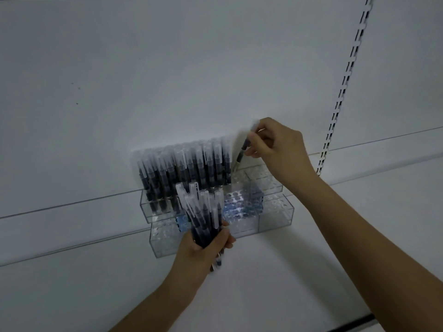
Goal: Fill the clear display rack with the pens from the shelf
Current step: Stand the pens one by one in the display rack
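Note:
A clear stepped display rack (pixel 275 216) with rows of round holes stands on a white shelf against the back wall. Several dark pens with frosted caps (pixel 184 168) stand upright in its upper tier, filling the left and middle. My left hand (pixel 206 248) grips a bundle of several such pens (pixel 203 212) in front of the lower tier, caps up. My right hand (pixel 275 144) pinches a single pen (pixel 242 152), tilted, its lower tip just above the holes at the right end of the upper tier.
The white shelf (pixel 299 271) stretches wide on both sides of the rack. A slotted metal upright (pixel 345 87) runs up the back wall at the right. A dark shelf edge (pixel 354 323) shows at the bottom right.

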`<state>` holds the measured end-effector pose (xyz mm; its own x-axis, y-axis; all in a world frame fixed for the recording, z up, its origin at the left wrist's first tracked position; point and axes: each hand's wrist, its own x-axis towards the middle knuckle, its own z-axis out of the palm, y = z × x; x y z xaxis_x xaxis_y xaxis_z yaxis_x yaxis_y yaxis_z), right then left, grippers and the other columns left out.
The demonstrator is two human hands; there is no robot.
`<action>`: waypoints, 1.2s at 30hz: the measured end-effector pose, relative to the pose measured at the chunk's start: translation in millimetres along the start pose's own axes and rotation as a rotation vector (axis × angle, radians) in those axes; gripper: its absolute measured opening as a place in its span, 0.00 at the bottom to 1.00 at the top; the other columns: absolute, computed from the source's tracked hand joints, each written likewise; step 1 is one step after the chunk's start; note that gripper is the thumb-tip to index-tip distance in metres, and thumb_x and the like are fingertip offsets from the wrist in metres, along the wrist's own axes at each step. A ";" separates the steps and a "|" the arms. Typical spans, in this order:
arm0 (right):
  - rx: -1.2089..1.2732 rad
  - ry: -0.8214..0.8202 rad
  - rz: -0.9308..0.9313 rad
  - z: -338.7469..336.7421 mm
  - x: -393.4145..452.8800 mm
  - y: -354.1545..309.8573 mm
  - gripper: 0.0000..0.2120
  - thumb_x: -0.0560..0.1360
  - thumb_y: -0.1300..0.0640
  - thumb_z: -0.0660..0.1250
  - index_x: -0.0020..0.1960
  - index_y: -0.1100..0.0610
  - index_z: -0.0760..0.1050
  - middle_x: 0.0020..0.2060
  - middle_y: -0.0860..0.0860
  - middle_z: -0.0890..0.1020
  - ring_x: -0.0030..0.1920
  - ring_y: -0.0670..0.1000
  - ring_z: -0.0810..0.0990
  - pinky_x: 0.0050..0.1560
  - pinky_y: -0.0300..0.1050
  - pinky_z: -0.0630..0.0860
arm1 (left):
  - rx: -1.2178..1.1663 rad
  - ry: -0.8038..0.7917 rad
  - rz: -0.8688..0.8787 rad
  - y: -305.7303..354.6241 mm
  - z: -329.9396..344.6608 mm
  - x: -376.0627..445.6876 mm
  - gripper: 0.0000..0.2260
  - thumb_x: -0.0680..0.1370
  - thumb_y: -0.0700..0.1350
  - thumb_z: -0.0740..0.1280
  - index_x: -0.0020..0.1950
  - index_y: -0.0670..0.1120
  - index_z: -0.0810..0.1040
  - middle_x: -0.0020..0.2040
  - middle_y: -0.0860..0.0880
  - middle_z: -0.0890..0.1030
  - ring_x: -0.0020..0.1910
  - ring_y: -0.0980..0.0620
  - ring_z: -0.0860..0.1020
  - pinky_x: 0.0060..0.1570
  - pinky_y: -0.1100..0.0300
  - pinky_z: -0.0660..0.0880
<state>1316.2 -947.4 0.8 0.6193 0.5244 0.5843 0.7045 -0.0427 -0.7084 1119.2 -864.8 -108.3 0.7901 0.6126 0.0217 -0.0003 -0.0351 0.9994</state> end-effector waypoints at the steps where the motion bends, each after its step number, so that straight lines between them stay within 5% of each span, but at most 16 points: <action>1: -0.044 -0.040 -0.012 -0.3 4.4 0.5 0.07 0.80 0.56 0.65 0.48 0.59 0.76 0.38 0.51 0.85 0.35 0.42 0.85 0.44 0.42 0.83 | -0.004 -0.001 -0.005 0.6 4.0 0.8 0.07 0.74 0.48 0.68 0.49 0.48 0.81 0.39 0.48 0.84 0.42 0.47 0.81 0.49 0.48 0.79; 9: -0.513 -0.275 -0.122 12.9 27.3 -3.0 0.15 0.82 0.49 0.61 0.44 0.59 0.75 0.35 0.52 0.83 0.33 0.50 0.83 0.42 0.51 0.81 | -0.013 0.041 -0.043 5.1 34.1 10.2 0.05 0.77 0.43 0.68 0.49 0.51 0.82 0.37 0.47 0.84 0.40 0.47 0.80 0.49 0.39 0.77; 15: -0.745 -0.339 -0.127 19.1 19.4 -4.1 0.20 0.83 0.46 0.56 0.46 0.59 0.78 0.36 0.53 0.81 0.38 0.55 0.81 0.37 0.45 0.74 | 0.012 0.051 -0.027 5.8 42.0 14.7 0.05 0.75 0.47 0.69 0.49 0.51 0.82 0.38 0.44 0.85 0.41 0.40 0.82 0.45 0.36 0.77; 20: -0.328 -0.210 0.033 -8.3 -14.3 18.0 0.20 0.80 0.39 0.59 0.44 0.53 0.80 0.30 0.48 0.82 0.29 0.43 0.79 0.39 0.44 0.79 | 0.027 0.048 -0.024 3.2 43.4 16.6 0.07 0.74 0.44 0.71 0.52 0.50 0.82 0.38 0.44 0.85 0.39 0.43 0.83 0.43 0.35 0.78; 24: 0.180 -0.423 0.153 -12.5 -53.2 26.6 0.07 0.74 0.48 0.71 0.46 0.50 0.81 0.35 0.48 0.83 0.31 0.41 0.78 0.33 0.33 0.74 | 0.067 0.044 -0.033 5.4 43.7 17.8 0.13 0.69 0.51 0.71 0.48 0.45 0.82 0.37 0.44 0.85 0.32 0.43 0.81 0.32 0.47 0.75; 27: 0.194 -0.459 0.121 -3.1 -64.5 39.4 0.05 0.72 0.52 0.75 0.45 0.53 0.82 0.35 0.43 0.82 0.34 0.43 0.79 0.34 0.31 0.73 | 0.106 0.042 -0.028 2.4 43.7 18.5 0.13 0.70 0.51 0.70 0.45 0.41 0.82 0.37 0.45 0.85 0.31 0.45 0.81 0.28 0.55 0.72; 30: 0.201 -0.381 0.126 -2.4 -65.6 41.2 0.05 0.73 0.54 0.75 0.42 0.53 0.80 0.32 0.41 0.81 0.33 0.46 0.81 0.34 0.32 0.74 | 0.075 0.034 -0.008 0.2 44.9 18.9 0.10 0.70 0.49 0.71 0.43 0.42 0.83 0.38 0.45 0.86 0.36 0.41 0.83 0.34 0.53 0.79; 33: 0.264 -0.244 0.167 -10.0 -53.1 36.1 0.04 0.75 0.57 0.73 0.42 0.55 0.80 0.32 0.47 0.83 0.30 0.49 0.81 0.32 0.37 0.76 | 0.027 0.012 -0.019 -0.8 44.9 19.2 0.09 0.70 0.47 0.70 0.46 0.42 0.83 0.39 0.44 0.86 0.39 0.48 0.85 0.41 0.59 0.80; 36: 0.388 -0.057 0.186 -20.2 -34.1 29.2 0.04 0.76 0.60 0.70 0.45 0.60 0.79 0.33 0.54 0.83 0.31 0.52 0.83 0.33 0.40 0.78 | -0.062 0.010 -0.020 -1.8 44.1 19.4 0.11 0.72 0.42 0.70 0.53 0.41 0.80 0.42 0.42 0.86 0.42 0.44 0.85 0.44 0.56 0.80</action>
<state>1322.7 -983.7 -31.8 0.6956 0.5847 0.4174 0.3936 0.1759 -0.9023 1161.5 -887.7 -110.9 0.7843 0.6204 0.0013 -0.0226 0.0264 0.9994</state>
